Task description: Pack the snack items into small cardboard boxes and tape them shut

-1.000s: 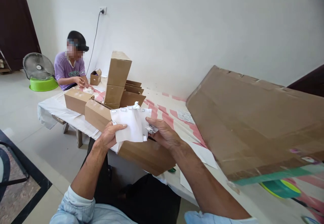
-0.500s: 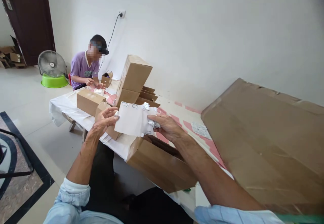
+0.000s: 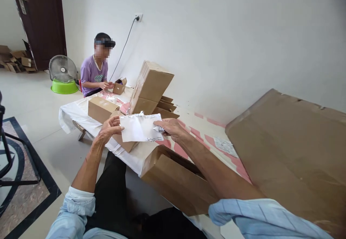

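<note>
A white sheet of paper (image 3: 139,131) with small dark outlined marks along its top and bottom edges is stretched between my two hands. My left hand (image 3: 109,130) pinches its left edge between thumb and fingers. At the right end, my right hand (image 3: 170,128) is closed on the sheet and also has a crumpled bit of white paper (image 3: 159,128) under its fingers. Below the paper, an open cardboard box (image 3: 178,181) stands at the table's near edge, its inside mostly hidden by my right forearm.
On the cloth-covered table (image 3: 71,111) are a closed carton (image 3: 102,108) and stacked cardboard boxes (image 3: 154,82). A large cardboard sheet (image 3: 292,152) leans at right. Across the table sits a person in a purple shirt (image 3: 93,73), near a small box (image 3: 119,86) and a fan (image 3: 63,69).
The paper has been spread flatter and wider between my hands, showing more marks along its edges. The view has shifted left. The other person's hands have come together.
</note>
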Available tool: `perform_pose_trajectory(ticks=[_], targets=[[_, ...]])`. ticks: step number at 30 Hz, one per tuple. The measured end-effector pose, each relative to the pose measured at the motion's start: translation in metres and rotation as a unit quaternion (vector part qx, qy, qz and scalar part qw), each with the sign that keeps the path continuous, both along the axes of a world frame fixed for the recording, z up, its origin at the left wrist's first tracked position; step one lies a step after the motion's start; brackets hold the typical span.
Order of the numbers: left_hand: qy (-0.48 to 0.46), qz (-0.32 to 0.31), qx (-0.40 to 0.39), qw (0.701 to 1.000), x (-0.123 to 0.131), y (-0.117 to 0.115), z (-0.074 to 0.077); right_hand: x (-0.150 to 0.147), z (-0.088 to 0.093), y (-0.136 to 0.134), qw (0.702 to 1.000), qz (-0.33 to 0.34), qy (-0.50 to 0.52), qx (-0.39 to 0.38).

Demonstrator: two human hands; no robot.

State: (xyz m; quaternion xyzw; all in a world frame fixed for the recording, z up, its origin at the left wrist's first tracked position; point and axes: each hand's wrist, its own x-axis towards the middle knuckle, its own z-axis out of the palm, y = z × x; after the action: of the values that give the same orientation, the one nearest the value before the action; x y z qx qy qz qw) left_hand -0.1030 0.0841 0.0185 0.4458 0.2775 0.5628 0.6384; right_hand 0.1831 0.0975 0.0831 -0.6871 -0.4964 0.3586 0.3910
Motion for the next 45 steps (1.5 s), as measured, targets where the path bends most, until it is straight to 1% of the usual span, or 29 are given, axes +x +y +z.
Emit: perform_pose_trajectory(ticks=[3,6,12,20,25,30,35,40,45], targets=[[0.014,0.034,-0.020,0.999,-0.004,0.007,-0.003,-0.005,-0.002,0.006,1.000,0.000,-0.008,-0.004],[0.030,0.071,-0.027,0.997,-0.003,0.016,-0.004,-0.009,-0.006,0.010,1.000,0.000,-0.007,-0.006],[0.060,0.112,-0.029,0.992,0.001,0.032,-0.002,-0.013,-0.014,0.017,1.000,0.001,-0.002,0.001],[0.083,0.120,-0.028,0.989,0.004,0.039,0.002,-0.012,-0.015,0.021,1.000,-0.013,-0.011,0.006],[0.088,0.122,-0.035,0.988,0.005,0.046,0.001,-0.014,-0.009,0.019,0.999,-0.024,-0.022,0.001],[0.094,0.121,-0.033,0.988,0.003,0.048,0.001,-0.019,-0.003,0.016,0.999,-0.033,-0.022,-0.005],[0.103,0.128,-0.027,0.986,0.003,0.053,0.004,-0.024,0.000,0.014,0.999,-0.040,-0.007,-0.007],[0.137,0.138,-0.031,0.980,-0.001,0.071,0.012,-0.027,0.001,0.022,0.999,-0.036,0.021,-0.003],[0.199,0.149,-0.037,0.968,-0.018,0.100,0.021,-0.033,-0.001,0.033,0.998,-0.017,0.059,0.005]])
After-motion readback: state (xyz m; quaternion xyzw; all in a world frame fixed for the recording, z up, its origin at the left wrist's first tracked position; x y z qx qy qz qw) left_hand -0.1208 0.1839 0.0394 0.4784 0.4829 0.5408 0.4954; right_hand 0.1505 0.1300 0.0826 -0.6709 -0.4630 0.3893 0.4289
